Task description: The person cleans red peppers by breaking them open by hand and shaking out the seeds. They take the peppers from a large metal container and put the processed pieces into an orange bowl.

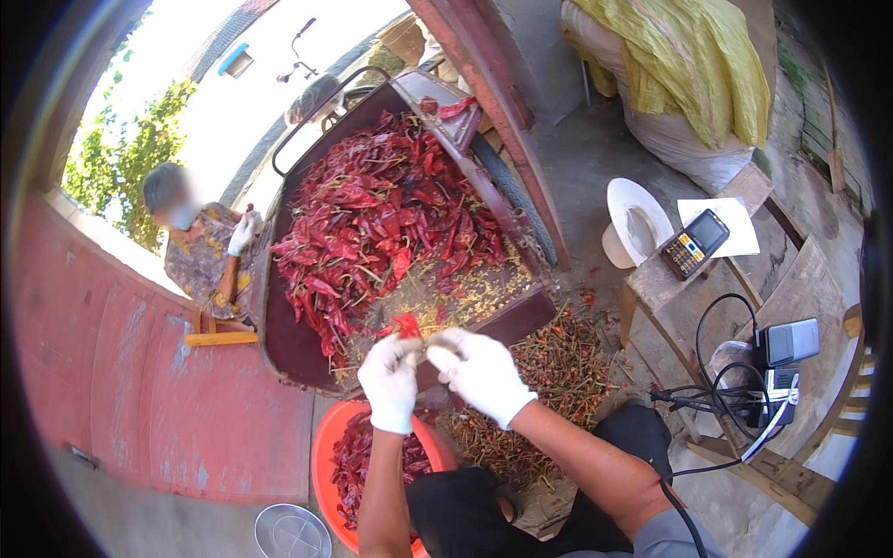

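Observation:
Both my hands wear white gloves and meet over the near edge of a dark red metal cart (517,322). In my left hand (389,379) is a dried red chili pepper (406,325), its body poking up past the closed fingers. My right hand (482,374) is closed in a pinch right beside the left fingertips; what it grips, perhaps the stem end, is hidden. A large heap of dried red chilies (363,205) fills most of the cart, with loose yellow seeds (470,299) on its bare near part. Below my left hand stands an orange-red basin (326,456) with more chilies.
Plucked stems (558,372) lie piled between cart and my legs. A co-worker (206,246) in a mask and glove sits left of the cart. On the right, a wooden bench (656,279) bears a handheld device (696,244) and paper. A round sieve (292,533) lies lower left.

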`<control>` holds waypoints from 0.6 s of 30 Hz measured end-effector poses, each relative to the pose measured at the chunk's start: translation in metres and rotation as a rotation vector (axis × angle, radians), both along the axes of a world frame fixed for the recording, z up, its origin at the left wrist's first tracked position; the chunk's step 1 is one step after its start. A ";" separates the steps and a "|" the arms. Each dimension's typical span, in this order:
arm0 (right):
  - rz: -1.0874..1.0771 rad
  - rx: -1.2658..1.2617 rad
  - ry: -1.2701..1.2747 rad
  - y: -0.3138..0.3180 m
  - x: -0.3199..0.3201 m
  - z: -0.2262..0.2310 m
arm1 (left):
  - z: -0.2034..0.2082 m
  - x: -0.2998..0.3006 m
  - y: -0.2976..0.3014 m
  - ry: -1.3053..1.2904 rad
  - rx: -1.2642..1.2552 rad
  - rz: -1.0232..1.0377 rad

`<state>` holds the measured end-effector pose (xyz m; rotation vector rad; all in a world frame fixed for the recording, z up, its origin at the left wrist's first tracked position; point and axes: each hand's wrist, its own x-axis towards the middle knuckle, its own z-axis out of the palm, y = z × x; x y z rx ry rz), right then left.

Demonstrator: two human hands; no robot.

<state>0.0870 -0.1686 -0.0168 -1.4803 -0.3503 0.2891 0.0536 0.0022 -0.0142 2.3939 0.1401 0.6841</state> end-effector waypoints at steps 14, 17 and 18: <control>0.123 0.035 0.016 -0.010 0.004 0.005 | 0.025 -0.068 -0.032 0.143 -0.471 -0.144; 0.149 0.205 0.163 -0.007 0.002 0.011 | 0.016 -0.071 -0.032 0.100 -0.770 -0.141; 0.128 0.216 0.137 -0.002 0.002 0.006 | 0.013 -0.071 -0.031 0.074 -0.813 -0.146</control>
